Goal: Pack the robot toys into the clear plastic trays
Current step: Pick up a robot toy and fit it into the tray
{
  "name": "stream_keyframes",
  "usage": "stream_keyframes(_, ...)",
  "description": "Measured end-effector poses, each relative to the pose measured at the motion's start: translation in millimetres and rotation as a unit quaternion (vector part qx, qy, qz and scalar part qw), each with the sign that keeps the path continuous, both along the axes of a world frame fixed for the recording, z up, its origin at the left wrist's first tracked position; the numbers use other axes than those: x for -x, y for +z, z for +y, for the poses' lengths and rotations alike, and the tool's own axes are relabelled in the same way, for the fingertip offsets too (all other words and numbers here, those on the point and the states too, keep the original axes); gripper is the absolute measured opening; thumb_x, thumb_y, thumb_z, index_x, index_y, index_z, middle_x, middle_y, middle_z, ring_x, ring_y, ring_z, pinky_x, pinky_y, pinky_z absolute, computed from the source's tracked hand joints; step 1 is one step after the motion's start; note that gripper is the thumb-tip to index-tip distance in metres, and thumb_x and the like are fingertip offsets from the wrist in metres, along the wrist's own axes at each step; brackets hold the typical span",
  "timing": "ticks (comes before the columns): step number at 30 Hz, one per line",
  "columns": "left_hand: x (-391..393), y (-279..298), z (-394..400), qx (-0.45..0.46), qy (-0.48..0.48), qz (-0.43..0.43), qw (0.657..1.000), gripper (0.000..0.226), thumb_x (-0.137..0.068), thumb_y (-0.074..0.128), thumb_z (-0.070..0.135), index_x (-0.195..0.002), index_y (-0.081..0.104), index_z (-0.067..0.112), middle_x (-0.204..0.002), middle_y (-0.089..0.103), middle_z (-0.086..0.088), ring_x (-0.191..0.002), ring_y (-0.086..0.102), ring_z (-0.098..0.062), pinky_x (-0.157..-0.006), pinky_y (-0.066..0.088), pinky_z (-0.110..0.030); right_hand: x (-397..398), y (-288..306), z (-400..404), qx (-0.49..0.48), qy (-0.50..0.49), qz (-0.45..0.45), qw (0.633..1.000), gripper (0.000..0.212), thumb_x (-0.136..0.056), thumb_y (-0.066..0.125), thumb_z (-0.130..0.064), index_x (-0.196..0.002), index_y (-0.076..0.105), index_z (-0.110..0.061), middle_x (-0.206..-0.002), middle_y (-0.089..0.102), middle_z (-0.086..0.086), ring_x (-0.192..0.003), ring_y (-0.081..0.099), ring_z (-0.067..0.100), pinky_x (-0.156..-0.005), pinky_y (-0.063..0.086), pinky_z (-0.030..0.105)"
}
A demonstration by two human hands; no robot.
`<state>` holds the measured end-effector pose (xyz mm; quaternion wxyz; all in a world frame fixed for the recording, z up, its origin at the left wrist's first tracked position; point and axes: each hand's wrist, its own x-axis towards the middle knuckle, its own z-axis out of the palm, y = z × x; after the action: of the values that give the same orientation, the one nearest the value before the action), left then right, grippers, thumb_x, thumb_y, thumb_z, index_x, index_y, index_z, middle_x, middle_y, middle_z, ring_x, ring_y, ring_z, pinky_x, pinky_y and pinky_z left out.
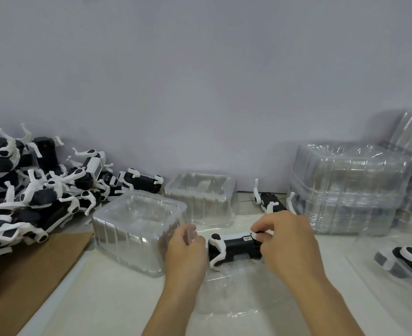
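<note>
1. Far left, a heap of toys (30, 190) in black and white lies tangled against the wall, legs sticking up every way, partly over a cardboard sheet (30, 270).
2. Just right of the heap stands a clear tub (137, 229), and behind it, nearer the wall, a second tub (201, 197); both look to hold nothing.
3. The left hand (185, 253) sits between the near tub and the toy being worked on, fingers curled in with the thumb up; whether it grips the toy's end or only rests beside it, I cannot tell.
4. The toy (234, 248) lies on its side between the two hands, over a low clear tray (229, 294) on the white table (117, 297); whether it is seated in the tray I cannot make out.
5. The right hand (285, 241) pinches the toy's right end, fingertips closed on a white part there, and it hides that end.
6. Behind the right hand a lone toy (270, 202) lies by the wall, partly blocked by the knuckles.
7. Right of that rises a stack of trays (345, 187), with more stacked behind.
8. At the far right edge, a packed toy (408, 260) lies under clear plastic.
</note>
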<state>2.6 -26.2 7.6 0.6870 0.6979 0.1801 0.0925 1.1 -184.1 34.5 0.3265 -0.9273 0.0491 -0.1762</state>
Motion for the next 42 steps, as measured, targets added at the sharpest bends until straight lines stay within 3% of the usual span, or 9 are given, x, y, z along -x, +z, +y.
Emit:
stream_keyframes(5, -0.6, -0.1, -0.5, -0.002, 0.004, 0.001, 1.000, 0.025, -0.098, 0.050, 0.013, -0.115, 0.060, 0.027, -0.105, 0.058, 0.012, -0.088, 0.056, -0.005, -0.062, 0.038, -0.021, -0.4, 7.1, -7.7, 0.010, 0.032, 0.018, 0.999, 0.033, -0.082, 0.064, -0.001, -0.079, 0.075, -0.032, -0.084, 0.070, -0.013, -0.085, 0.064, 0.008, -0.076, 0.056, 0.031)
stream_keyframes(8, -0.3, 0.0, -0.8, 0.004, 0.007, -0.001, 1.000, 0.026, -0.098, 0.050, 0.012, -0.118, 0.061, 0.025, -0.108, 0.060, 0.009, -0.090, 0.057, -0.005, -0.064, 0.039, -0.021, 2.5, 11.7, -7.4, 0.005, 0.048, 0.002, 0.999, 0.041, -0.083, 0.053, 0.002, -0.088, 0.075, -0.032, -0.088, 0.070, -0.009, -0.084, 0.063, 0.008, -0.077, 0.055, 0.031)
stream_keyframes(11, -0.6, -0.1, -0.8, 0.006, 0.006, 0.000, 1.000, 0.026, -0.098, 0.051, 0.013, -0.118, 0.060, 0.026, -0.107, 0.059, 0.011, -0.089, 0.057, -0.004, -0.063, 0.038, -0.020, 5.2, 16.3, -6.2, -0.010, 0.061, -0.006, 0.998, 0.041, -0.084, 0.047, -0.001, -0.078, 0.069, -0.036, -0.084, 0.069, -0.005, -0.077, 0.062, 0.010, -0.072, 0.056, 0.032)
stream_keyframes(14, -1.4, -1.3, -0.9, 0.008, 0.009, 0.000, 1.000, 0.027, -0.098, 0.051, 0.013, -0.119, 0.060, 0.026, -0.108, 0.059, 0.013, -0.090, 0.056, -0.002, -0.063, 0.038, -0.020, 8.8, 20.2, -2.8, 0.007, 0.102, 0.064, 0.993, 0.039, -0.081, 0.045, -0.002, -0.071, 0.068, -0.033, -0.084, 0.068, -0.002, -0.072, 0.065, 0.014, -0.069, 0.057, 0.034)
stream_keyframes(18, -2.1, -2.0, -1.6, 0.007, 0.014, -0.003, 1.000, 0.027, -0.097, 0.052, 0.013, -0.119, 0.060, 0.026, -0.108, 0.060, 0.012, -0.087, 0.057, -0.001, -0.061, 0.037, -0.018, 12.7, 20.8, 2.5, 0.077, 0.138, 0.118, 0.980, 0.040, -0.080, 0.048, -0.004, -0.079, 0.070, -0.037, -0.098, 0.066, -0.006, -0.082, 0.064, 0.011, -0.077, 0.055, 0.030)
stream_keyframes(24, -1.4, -1.7, -1.3, 0.001, 0.011, -0.001, 1.000, 0.028, -0.095, 0.053, 0.012, -0.119, 0.061, 0.025, -0.102, 0.058, 0.014, -0.084, 0.057, -0.001, -0.061, 0.037, -0.018, 9.9, 18.5, 2.4, 0.068, 0.132, 0.131, 0.980, 0.035, -0.083, 0.051, -0.007, -0.086, 0.070, -0.036, -0.097, 0.061, -0.004, -0.072, 0.058, 0.009, -0.061, 0.043, 0.022)
stream_keyframes(28, -1.0, -1.1, -1.3, -0.001, 0.004, -0.005, 1.000, 0.029, -0.095, 0.052, 0.010, -0.119, 0.061, 0.023, -0.103, 0.059, 0.013, -0.074, 0.059, 0.003, -0.055, 0.040, -0.015, 8.8, 14.7, 7.8, 0.114, 0.123, 0.129, 0.977, 0.037, -0.080, 0.050, -0.008, -0.091, 0.070, -0.037, -0.099, 0.055, -0.006, -0.088, 0.054, 0.013, -0.071, 0.045, 0.025)
stream_keyframes(33, -2.6, -1.9, -0.6, 0.003, 0.013, -0.002, 1.000, 0.027, -0.094, 0.052, 0.011, -0.116, 0.061, 0.026, -0.100, 0.057, 0.016, -0.085, 0.056, -0.002, -0.061, 0.037, -0.019, 9.1, 17.0, 1.6, 0.052, 0.166, 0.139, 0.975, 0.044, -0.082, 0.051, -0.004, -0.088, 0.072, -0.042, -0.071, 0.052, -0.016, -0.063, 0.049, 0.000, -0.051, 0.033, 0.014)
stream_keyframes(42, -3.4, -3.0, 0.1, 0.004, 0.016, -0.007, 1.000, 0.027, -0.093, 0.053, 0.012, -0.115, 0.062, 0.025, -0.101, 0.057, 0.015, -0.091, 0.057, -0.003, -0.064, 0.038, -0.021, 8.1, 17.6, 0.1, 0.019, 0.176, 0.118, 0.977, 0.049, -0.086, 0.050, -0.001, -0.090, 0.076, -0.043, -0.068, 0.049, -0.020, -0.056, 0.042, -0.002, -0.048, 0.034, 0.009)
